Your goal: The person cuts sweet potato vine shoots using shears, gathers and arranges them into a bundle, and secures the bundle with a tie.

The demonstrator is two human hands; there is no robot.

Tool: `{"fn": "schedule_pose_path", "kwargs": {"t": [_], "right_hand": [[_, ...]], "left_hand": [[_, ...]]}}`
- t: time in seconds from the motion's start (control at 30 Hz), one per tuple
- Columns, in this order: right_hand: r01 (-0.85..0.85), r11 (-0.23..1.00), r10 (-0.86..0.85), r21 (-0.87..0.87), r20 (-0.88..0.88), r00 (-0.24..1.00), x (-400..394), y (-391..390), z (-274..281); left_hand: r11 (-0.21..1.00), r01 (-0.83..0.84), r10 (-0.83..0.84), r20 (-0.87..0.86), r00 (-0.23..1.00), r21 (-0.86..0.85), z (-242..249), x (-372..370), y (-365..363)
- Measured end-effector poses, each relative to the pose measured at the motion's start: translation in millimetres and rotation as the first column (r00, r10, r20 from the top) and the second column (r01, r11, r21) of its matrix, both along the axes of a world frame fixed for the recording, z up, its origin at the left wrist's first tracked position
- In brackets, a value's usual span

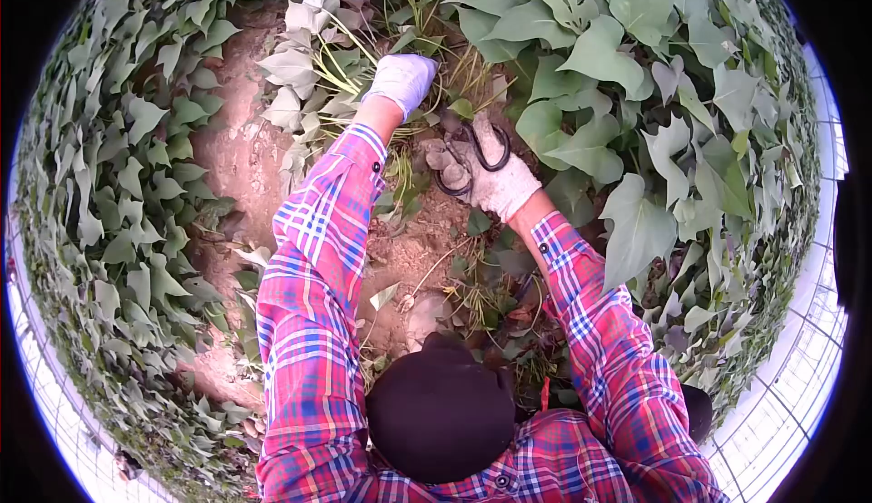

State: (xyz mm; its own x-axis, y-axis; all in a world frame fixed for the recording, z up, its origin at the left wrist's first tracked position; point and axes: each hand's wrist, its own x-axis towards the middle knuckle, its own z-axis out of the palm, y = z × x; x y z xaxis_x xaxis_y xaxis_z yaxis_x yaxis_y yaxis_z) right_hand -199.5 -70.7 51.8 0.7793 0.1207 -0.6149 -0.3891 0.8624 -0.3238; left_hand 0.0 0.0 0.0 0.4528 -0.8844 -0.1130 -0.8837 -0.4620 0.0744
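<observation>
My feed reads bright and diffuse, soft daylight with weak shadows, darkest under the leaves (595,54). Left hand (400,81) washes out pale violet; I lose glove detail there. White grid surface (807,349) glares, blue-fringed. Fisheye bends everything round, corners black; I get outer foliage (64,203) squeezed and soft

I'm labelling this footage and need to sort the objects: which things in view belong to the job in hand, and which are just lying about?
Apparently in the job:
pale leafy stems, at the gloved left hand
black-looped scissors, in the gloved right hand

Just about:
loose leaf on the soil
foliage at far left
</observation>
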Motion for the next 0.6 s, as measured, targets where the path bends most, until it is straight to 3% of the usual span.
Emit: {"fn": "schedule_pose_path", "kwargs": {"t": [0.1,0.37,0.5,0.6], "right_hand": [[0.111,0.994,-0.112,-0.022,-0.040,0.993,0.0,9.5,-2.6],[0.016,1.000,-0.016,-0.008,-0.022,1.000,-7.5,8.8,-11.7],[-0.031,0.999,0.033,0.023,-0.124,0.992,2.4,5.8,-16.2],[0.084,0.994,-0.086,-0.074,-0.034,0.996,3.5,5.2,-20.6]], "left_hand": [[0.997,-0.053,0.051,-0.053,0.997,-0.046,-3.8,-8.1,10.3],[0.986,-0.168,0.167,-0.113,0.979,0.001,0.7,-17.6,18.4],[0.982,-0.187,0.190,-0.129,0.973,0.034,3.3,-21.7,20.9],[0.980,-0.200,0.200,-0.126,0.972,0.010,-1.5,-24.5,24.4]]}}
